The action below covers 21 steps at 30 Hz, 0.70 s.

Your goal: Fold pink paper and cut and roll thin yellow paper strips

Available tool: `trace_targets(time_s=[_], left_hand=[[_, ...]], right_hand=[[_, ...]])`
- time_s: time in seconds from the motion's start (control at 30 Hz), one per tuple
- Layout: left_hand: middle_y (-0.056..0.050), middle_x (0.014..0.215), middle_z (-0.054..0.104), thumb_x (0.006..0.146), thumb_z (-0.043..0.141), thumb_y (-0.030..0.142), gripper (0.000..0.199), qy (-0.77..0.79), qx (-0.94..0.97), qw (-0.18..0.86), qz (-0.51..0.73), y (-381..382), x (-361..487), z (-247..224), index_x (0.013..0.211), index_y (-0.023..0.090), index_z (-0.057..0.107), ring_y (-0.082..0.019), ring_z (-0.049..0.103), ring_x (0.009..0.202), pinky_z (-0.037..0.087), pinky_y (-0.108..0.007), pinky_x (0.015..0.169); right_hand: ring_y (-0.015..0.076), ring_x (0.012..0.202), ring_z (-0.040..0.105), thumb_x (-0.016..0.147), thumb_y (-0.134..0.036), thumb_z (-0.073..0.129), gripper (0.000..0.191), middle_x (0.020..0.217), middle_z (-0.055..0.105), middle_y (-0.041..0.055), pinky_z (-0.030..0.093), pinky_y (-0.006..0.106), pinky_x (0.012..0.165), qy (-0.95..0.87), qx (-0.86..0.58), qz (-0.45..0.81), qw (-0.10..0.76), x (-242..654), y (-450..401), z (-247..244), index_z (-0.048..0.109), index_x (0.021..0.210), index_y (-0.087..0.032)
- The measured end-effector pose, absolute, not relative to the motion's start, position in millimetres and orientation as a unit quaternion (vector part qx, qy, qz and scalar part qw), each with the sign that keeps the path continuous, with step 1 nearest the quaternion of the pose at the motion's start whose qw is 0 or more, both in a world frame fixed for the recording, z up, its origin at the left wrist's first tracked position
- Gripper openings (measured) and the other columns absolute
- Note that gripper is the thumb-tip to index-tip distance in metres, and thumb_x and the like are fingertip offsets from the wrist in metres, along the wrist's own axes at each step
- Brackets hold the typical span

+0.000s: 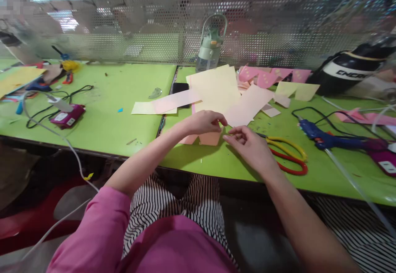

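My left hand (208, 121) is bent over a salmon-pink piece of cut paper (210, 138) near the table's front edge, its fingers curled down. Close by on the right, my right hand (249, 146) is curled, with thumb and forefinger nearly together and pointing at the left fingertips. What either hand pinches, if anything, is too small to make out. Just beyond them lie a large cream sheet (213, 87) and a pale pink sheet (252, 104). Scissors (289, 153) with yellow and red handles rest against the right hand's far side, their blades partly hidden.
A blue glue gun (328, 137) with its cord lies at the right. Pink zigzag-cut paper (272, 76) and a green-lidded bottle (212, 46) stand by the perforated screen (148, 17). Paper strips (167, 103) and a purple power box (67, 116) are to the left.
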<state>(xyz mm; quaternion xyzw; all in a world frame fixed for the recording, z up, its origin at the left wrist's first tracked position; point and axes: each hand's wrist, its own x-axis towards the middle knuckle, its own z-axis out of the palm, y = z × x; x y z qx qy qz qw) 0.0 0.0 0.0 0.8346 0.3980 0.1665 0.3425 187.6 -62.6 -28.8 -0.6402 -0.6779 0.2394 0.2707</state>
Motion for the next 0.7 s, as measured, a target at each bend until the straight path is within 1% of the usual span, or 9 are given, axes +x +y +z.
trace_targets(time_s=[0.03, 0.13, 0.2, 0.33, 0.43, 0.5, 0.6, 0.67, 0.7], left_hand=[[-0.005, 0.097, 0.073, 0.079, 0.057, 0.022, 0.03, 0.395, 0.835, 0.346, 0.165, 0, -1, 0, 0.107, 0.017, 0.068, -0.017, 0.064, 0.086, 0.046, -0.028, 0.076], [-0.005, 0.099, 0.073, 0.079, 0.057, 0.022, 0.032, 0.39, 0.835, 0.352, 0.164, 0, -2, 0, 0.11, 0.018, 0.065, -0.017, 0.064, 0.088, 0.046, -0.028, 0.077], [-0.005, 0.1, 0.072, 0.079, 0.058, 0.023, 0.032, 0.39, 0.833, 0.354, 0.167, 0, -2, -1, 0.11, 0.018, 0.064, -0.017, 0.064, 0.089, 0.046, -0.028, 0.077], [-0.007, 0.097, 0.072, 0.078, 0.058, 0.02, 0.03, 0.397, 0.828, 0.354, 0.178, -1, -1, -3, 0.107, 0.015, 0.064, -0.017, 0.064, 0.087, 0.046, -0.028, 0.075], [-0.006, 0.095, 0.071, 0.08, 0.057, 0.019, 0.027, 0.399, 0.824, 0.351, 0.196, -4, -3, -1, 0.106, 0.016, 0.063, -0.017, 0.064, 0.086, 0.046, -0.028, 0.075], [-0.005, 0.094, 0.071, 0.083, 0.055, 0.021, 0.025, 0.384, 0.814, 0.366, 0.236, -6, -7, 2, 0.106, 0.017, 0.062, -0.015, 0.064, 0.086, 0.047, -0.026, 0.075], [-0.005, 0.093, 0.07, 0.087, 0.056, 0.024, 0.028, 0.35, 0.777, 0.401, 0.337, -12, -14, 8, 0.113, 0.017, 0.059, -0.015, 0.065, 0.087, 0.048, -0.025, 0.077], [-0.005, 0.095, 0.07, 0.088, 0.058, 0.026, 0.038, 0.337, 0.755, 0.407, 0.388, -16, -18, 13, 0.125, 0.018, 0.053, -0.017, 0.065, 0.095, 0.049, -0.027, 0.082], [-0.005, 0.096, 0.069, 0.088, 0.059, 0.027, 0.044, 0.333, 0.751, 0.402, 0.405, -19, -21, 15, 0.13, 0.019, 0.05, -0.018, 0.063, 0.102, 0.049, -0.028, 0.086]], right_hand=[[0.0165, 0.06, 0.054, 0.079, -0.054, 0.058, 0.036, 0.078, 0.064, 0.0033, 0.042, 0.031, 0.055, -0.685, -0.637, 0.226, 0.273, 190, -61, -29, 0.062, 0.094, -0.022], [0.0154, 0.06, 0.052, 0.084, -0.045, 0.053, 0.036, 0.09, 0.063, 0.0057, 0.044, 0.033, 0.058, -0.733, -0.597, 0.17, 0.279, 194, -53, -28, 0.064, 0.111, -0.023], [0.0149, 0.06, 0.051, 0.086, -0.04, 0.051, 0.037, 0.097, 0.061, 0.007, 0.046, 0.035, 0.061, -0.768, -0.563, 0.141, 0.272, 194, -46, -28, 0.063, 0.117, -0.025], [0.0159, 0.062, 0.053, 0.084, -0.038, 0.053, 0.035, 0.099, 0.062, 0.0087, 0.047, 0.036, 0.062, -0.776, -0.561, 0.143, 0.251, 189, -42, -24, 0.064, 0.113, -0.022], [0.0176, 0.062, 0.056, 0.083, -0.047, 0.056, 0.035, 0.092, 0.067, 0.0077, 0.046, 0.035, 0.06, -0.728, -0.61, 0.181, 0.257, 188, -52, -21, 0.064, 0.105, -0.021], [0.0198, 0.065, 0.06, 0.083, -0.054, 0.056, 0.037, 0.086, 0.069, 0.0064, 0.046, 0.034, 0.06, -0.693, -0.631, 0.217, 0.272, 189, -61, -20, 0.064, 0.098, -0.021], [0.0215, 0.077, 0.063, 0.084, -0.058, 0.055, 0.039, 0.088, 0.071, 0.0052, 0.048, 0.034, 0.068, -0.672, -0.604, 0.286, 0.319, 190, -72, -21, 0.066, 0.095, -0.023], [0.0206, 0.082, 0.064, 0.083, -0.057, 0.058, 0.037, 0.093, 0.071, 0.0043, 0.049, 0.033, 0.073, -0.66, -0.559, 0.339, 0.369, 187, -76, -21, 0.067, 0.097, -0.023], [0.02, 0.082, 0.064, 0.082, -0.056, 0.06, 0.037, 0.092, 0.071, 0.0036, 0.05, 0.032, 0.073, -0.652, -0.542, 0.353, 0.396, 185, -77, -19, 0.067, 0.097, -0.023]])
